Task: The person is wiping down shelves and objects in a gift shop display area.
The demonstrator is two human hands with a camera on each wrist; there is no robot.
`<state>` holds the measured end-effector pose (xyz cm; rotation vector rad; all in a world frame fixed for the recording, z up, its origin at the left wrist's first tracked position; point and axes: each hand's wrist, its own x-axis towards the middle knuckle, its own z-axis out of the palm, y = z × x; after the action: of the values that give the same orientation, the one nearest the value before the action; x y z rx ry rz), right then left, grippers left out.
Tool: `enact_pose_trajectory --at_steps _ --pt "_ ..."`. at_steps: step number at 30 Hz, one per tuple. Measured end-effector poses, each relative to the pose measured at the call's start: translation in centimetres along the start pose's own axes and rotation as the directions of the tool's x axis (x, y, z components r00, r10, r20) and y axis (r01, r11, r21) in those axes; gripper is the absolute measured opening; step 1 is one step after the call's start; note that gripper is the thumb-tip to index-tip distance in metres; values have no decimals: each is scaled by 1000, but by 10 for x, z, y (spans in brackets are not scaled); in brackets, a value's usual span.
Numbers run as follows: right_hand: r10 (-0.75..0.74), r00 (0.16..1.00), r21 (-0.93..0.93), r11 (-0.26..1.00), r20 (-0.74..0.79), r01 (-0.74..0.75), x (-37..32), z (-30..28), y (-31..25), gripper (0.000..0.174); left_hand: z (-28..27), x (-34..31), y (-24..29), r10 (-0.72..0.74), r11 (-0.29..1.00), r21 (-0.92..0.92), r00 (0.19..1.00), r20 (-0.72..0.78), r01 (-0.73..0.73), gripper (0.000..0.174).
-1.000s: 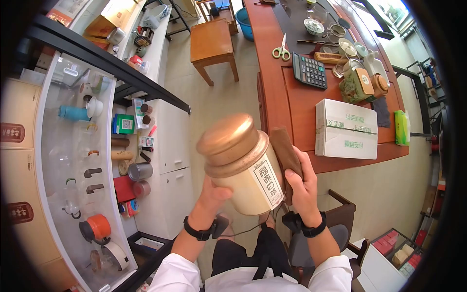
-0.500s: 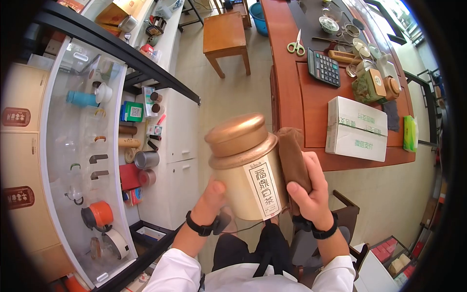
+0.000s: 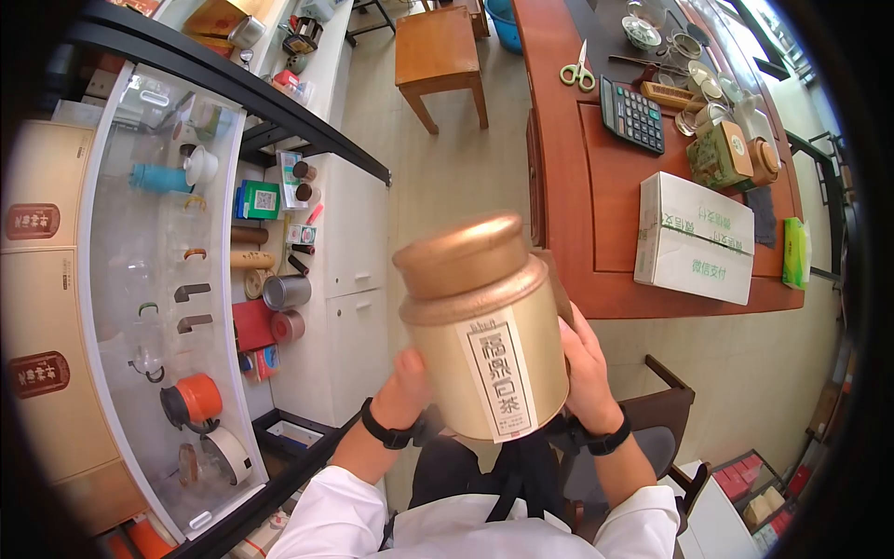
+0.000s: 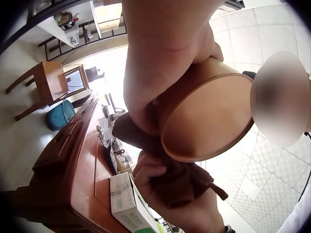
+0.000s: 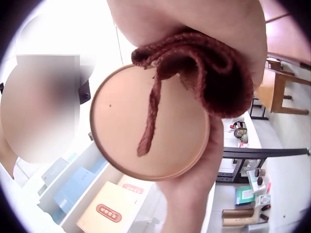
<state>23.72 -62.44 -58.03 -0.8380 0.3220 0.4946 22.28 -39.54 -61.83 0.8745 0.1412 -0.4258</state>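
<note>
A gold tea canister (image 3: 447, 359) with a copper-coloured lid (image 3: 466, 252) and a white label of Chinese characters is held tilted in front of the body. My left hand (image 3: 402, 387) grips it from its left side, most of the fingers hidden behind it. A rolled brown cloth (image 5: 223, 82) is in my right hand (image 3: 587, 368), against the canister's right side; in the head view the canister covers most of it. Both wrist views show the canister's flat round base (image 4: 209, 121), and in the right wrist view a twisted end of the cloth hangs across it.
To the right, a wooden table (image 3: 596, 279) bears a white box (image 3: 694, 247), a calculator (image 3: 631, 116), scissors (image 3: 577, 73) and tea ware. A glass-fronted cabinet (image 3: 172, 307) stands at the left. A wooden stool (image 3: 438, 51) is ahead, and a chair (image 3: 666, 405) stands at right.
The canister has turned so its label faces the head camera more, and its lower end has come nearer. The cloth has slipped mostly behind it. The surroundings have shifted slightly in view.
</note>
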Motion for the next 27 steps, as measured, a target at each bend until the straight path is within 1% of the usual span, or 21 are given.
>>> enact_pose_trajectory --at_steps 2,3,4,5,6,8,9,10,13,15,18,19,21,22,25,26,27 --pt "-24 995 132 991 -100 37 -3 4 10 41 -6 0 -5 6 998 63 999 -35 -4 103" --pt "-34 988 195 979 -153 63 -5 7 15 41 -3 5 -2 15 998 66 999 -41 -12 103" --pt "-5 979 264 963 -202 59 -8 10 20 41 2 10 2 38 999 27 999 -10 -38 103" --pt "-15 976 279 957 -216 77 -9 12 25 41 11 16 4 80 993 -84 996 44 -76 103" --pt "-24 973 293 952 -230 93 -10 14 32 41 8 21 2 104 991 -91 992 73 -97 103" --pt "-45 960 324 936 -276 137 -14 25 43 43 9 23 -1 127 991 48 992 13 -128 106" --pt "-202 941 -4 978 -272 209 -17 29 51 44 13 24 -2 141 983 118 990 -15 -138 107" --pt "-347 912 -329 906 -218 266 -20 32 61 46 16 26 -4 175 975 150 981 -77 -163 108" --pt "-263 943 -27 964 -205 263 -33 56 69 53 16 26 -7 200 974 147 960 -196 -173 100" --pt "-326 931 -82 945 -166 317 -37 55 81 58 12 25 -11 226 971 131 947 -228 -201 97" --pt "-345 932 -175 930 -111 323 -39 53 86 57 5 19 -14 238 970 102 940 -243 -219 94" --pt "-318 943 -182 938 -102 296 -37 51 89 57 3 16 -14 237 971 91 941 -240 -221 93" --pt "-263 961 -198 950 -87 242 -29 44 99 57 4 9 -10 220 975 66 957 -187 -211 93" --pt "-235 960 -234 952 -153 196 -24 42 101 49 4 6 -9 212 977 55 964 -160 -206 93" --pt "-94 975 85 990 -202 113 -14 37 93 41 4 1 -12 243 960 188 949 -202 -206 95" --pt "-105 967 113 985 -232 134 -12 39 89 37 3 0 -12 255 958 188 944 -207 -217 96" --pt "-133 964 153 973 -231 171 -11 40 84 40 2 2 -13 269 955 188 940 -211 -231 97"
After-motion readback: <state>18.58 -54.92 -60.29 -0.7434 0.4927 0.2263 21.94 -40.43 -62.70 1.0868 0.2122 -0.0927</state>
